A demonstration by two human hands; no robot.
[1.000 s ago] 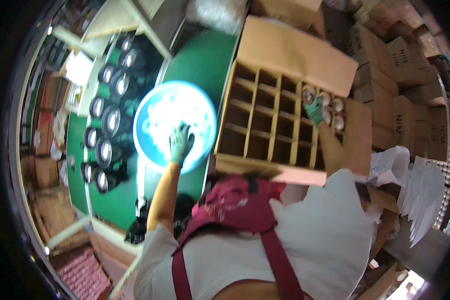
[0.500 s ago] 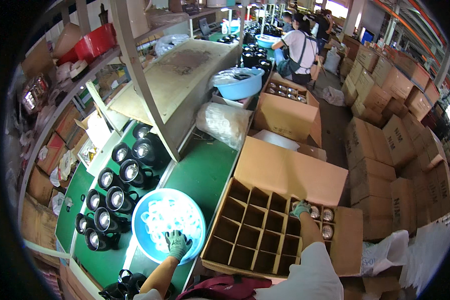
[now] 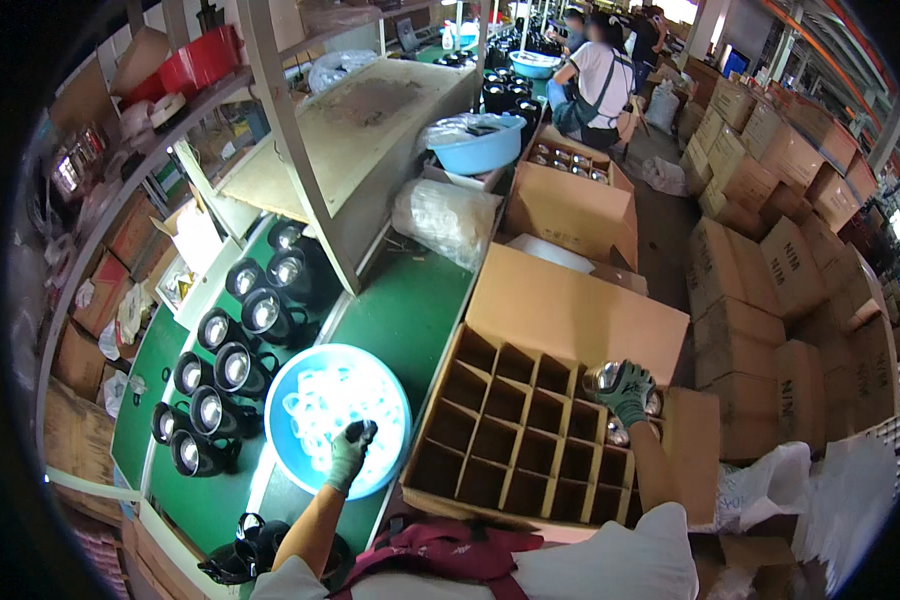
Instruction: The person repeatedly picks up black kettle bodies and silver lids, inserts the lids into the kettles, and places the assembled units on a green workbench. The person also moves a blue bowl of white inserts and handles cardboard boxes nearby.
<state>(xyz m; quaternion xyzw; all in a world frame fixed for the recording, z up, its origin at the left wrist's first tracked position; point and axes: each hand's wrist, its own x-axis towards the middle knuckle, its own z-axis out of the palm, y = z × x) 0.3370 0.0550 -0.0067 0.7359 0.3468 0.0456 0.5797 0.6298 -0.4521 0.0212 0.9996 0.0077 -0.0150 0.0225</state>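
My left hand (image 3: 349,452), in a green glove, reaches into a light blue round basin (image 3: 283,405) filled with several white rings on the green belt; its fingers pinch something small and dark. My right hand (image 3: 627,392), also gloved, grips a shiny silver lamp (image 3: 602,378) over the far right cells of an open cardboard box with a grid divider (image 3: 500,425). A few more silver lamps sit in the cells under that hand. Most cells of the divider show nothing inside.
Several black lamps with glass lenses (image 3: 232,362) stand in rows left of the basin. A metal shelf frame (image 3: 300,150) rises over the belt. More open cartons (image 3: 570,205), a blue bowl (image 3: 475,145), stacked boxes (image 3: 770,290) and another seated person (image 3: 595,85) lie beyond.
The view has swung upward from looking straight down to showing the whole line ahead. My left hand stays in the basin; my right hand stays at the box's right cells with a lamp.
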